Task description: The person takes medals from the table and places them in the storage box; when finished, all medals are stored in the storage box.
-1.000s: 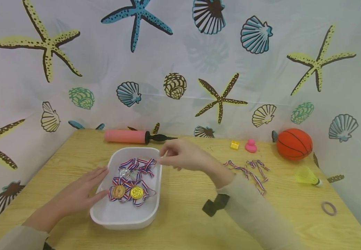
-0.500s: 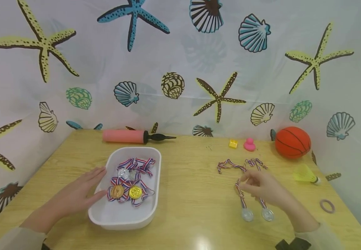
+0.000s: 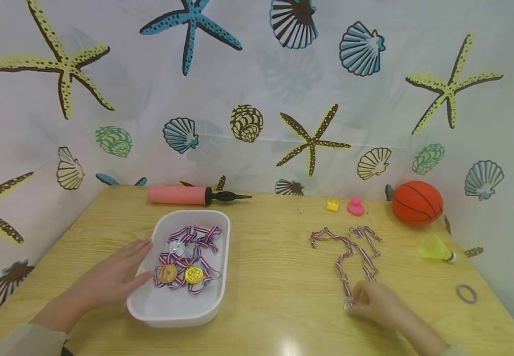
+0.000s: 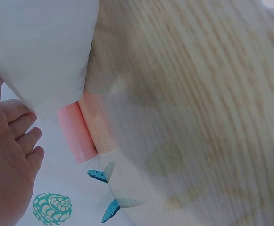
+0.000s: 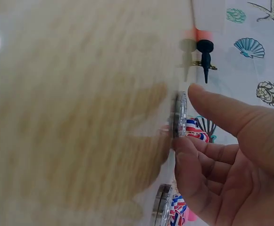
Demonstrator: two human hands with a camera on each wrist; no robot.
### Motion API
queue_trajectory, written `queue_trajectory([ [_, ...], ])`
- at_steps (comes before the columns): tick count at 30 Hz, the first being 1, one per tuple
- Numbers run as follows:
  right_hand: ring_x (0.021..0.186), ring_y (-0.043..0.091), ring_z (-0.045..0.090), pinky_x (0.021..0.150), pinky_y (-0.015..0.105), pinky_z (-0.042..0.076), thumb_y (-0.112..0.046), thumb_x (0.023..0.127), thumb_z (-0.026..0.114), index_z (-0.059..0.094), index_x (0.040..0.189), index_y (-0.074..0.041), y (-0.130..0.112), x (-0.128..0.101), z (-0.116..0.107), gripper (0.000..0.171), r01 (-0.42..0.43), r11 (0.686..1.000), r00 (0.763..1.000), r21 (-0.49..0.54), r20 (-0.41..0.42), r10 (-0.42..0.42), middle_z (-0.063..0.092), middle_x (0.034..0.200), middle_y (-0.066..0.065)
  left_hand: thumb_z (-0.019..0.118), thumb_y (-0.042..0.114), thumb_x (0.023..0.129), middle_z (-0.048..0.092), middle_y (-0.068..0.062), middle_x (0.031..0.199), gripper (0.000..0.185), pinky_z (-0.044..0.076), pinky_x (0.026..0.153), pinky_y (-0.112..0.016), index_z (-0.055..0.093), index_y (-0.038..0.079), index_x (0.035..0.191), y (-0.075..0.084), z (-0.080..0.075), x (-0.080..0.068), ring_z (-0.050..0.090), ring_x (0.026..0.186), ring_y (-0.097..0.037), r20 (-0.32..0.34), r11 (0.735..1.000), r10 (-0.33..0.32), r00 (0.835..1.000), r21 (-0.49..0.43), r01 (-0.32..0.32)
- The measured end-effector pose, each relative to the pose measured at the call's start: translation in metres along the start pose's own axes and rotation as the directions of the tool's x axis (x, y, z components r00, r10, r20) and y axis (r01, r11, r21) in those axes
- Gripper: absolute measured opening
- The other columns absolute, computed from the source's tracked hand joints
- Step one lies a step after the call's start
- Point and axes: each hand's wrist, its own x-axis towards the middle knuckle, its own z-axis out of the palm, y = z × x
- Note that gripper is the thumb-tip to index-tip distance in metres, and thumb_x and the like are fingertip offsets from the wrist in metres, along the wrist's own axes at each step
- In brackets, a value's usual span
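Observation:
A white tray [image 3: 168,305] holds several medals on striped ribbons, among them a gold one [image 3: 193,274] and a bronze one [image 3: 168,273]. My left hand [image 3: 121,271] lies flat on the table, its straight fingers against the tray's left wall [image 4: 42,47]. My right hand [image 3: 374,305] is low at the front right, over two silver medals whose ribbons [image 3: 350,247] trail away across the table. In the right wrist view its fingers [image 5: 198,165] and thumb pinch one silver medal [image 5: 179,115] on edge. The second medal [image 5: 161,205] lies just beside.
A pink pump [image 3: 179,194] lies along the back edge. A basketball [image 3: 417,203], pink duck [image 3: 356,206] and yellow block [image 3: 332,205] sit at the back right. A yellow shuttlecock [image 3: 435,248] and a hair tie [image 3: 467,293] lie near the right edge. Sea-print curtains surround the table.
My right hand left the tray's far rim, crossed to the right, then slid toward me along the ribbons onto the silver medals. The left hand has stayed put.

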Motion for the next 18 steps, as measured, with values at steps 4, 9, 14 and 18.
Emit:
queue_trajectory([
  [4, 0.066, 0.013, 0.049, 0.061, 0.033, 0.046, -0.026, 0.068, 0.08, 0.06, 0.08, -0.009, 0.0, 0.003, 0.004, 0.029, -0.05, 0.998, 0.999, -0.048, -0.01, 0.049, 0.053, 0.071, -0.002, 0.054, 0.043, 0.091, 0.032, -0.024, 0.142, 0.069, 0.025, 0.101, -0.058, 0.038, -0.005, 0.137, 0.0, 0.0, 0.0, 0.027, 0.128, -0.044, -0.001, 1.0, 0.001, 1.0, 0.001, -0.001],
  [9, 0.065, 0.013, 0.049, 0.058, 0.029, 0.046, -0.023, 0.074, 0.075, 0.059, 0.08, -0.005, 0.008, 0.008, 0.001, 0.024, 0.027, 0.999, 0.999, -0.021, 0.042, -0.026, 0.053, 0.072, -0.002, 0.054, 0.043, 0.09, 0.032, -0.023, 0.142, 0.069, 0.025, 0.101, -0.058, 0.037, -0.004, 0.137, -0.002, 0.002, 0.0, 0.026, 0.129, -0.043, -0.007, 1.0, 0.011, 1.0, 0.001, -0.011],
  [14, 0.047, 0.008, 0.043, 0.041, 0.018, 0.038, -0.016, 0.086, 0.064, 0.058, 0.077, -0.004, 0.005, 0.016, -0.019, 0.016, 0.088, 0.983, 0.986, 0.162, 0.126, -0.109, 0.049, 0.059, -0.002, 0.054, 0.044, 0.09, 0.032, -0.023, 0.142, 0.07, 0.026, 0.101, -0.057, 0.037, -0.005, 0.137, -0.003, 0.003, 0.0, 0.027, 0.129, -0.043, -0.009, 1.0, 0.014, 1.0, 0.003, -0.014],
  [18, 0.04, 0.008, 0.04, 0.036, 0.017, 0.035, -0.016, 0.088, 0.061, 0.057, 0.078, -0.002, -0.015, 0.029, -0.045, 0.017, 0.072, 0.969, 0.988, 0.235, 0.119, -0.102, 0.048, 0.055, 0.0, 0.054, 0.044, 0.09, 0.032, -0.024, 0.142, 0.07, 0.026, 0.101, -0.057, 0.038, -0.006, 0.137, -0.003, 0.003, 0.0, 0.027, 0.128, -0.044, -0.008, 1.0, 0.012, 1.0, 0.005, -0.012],
])
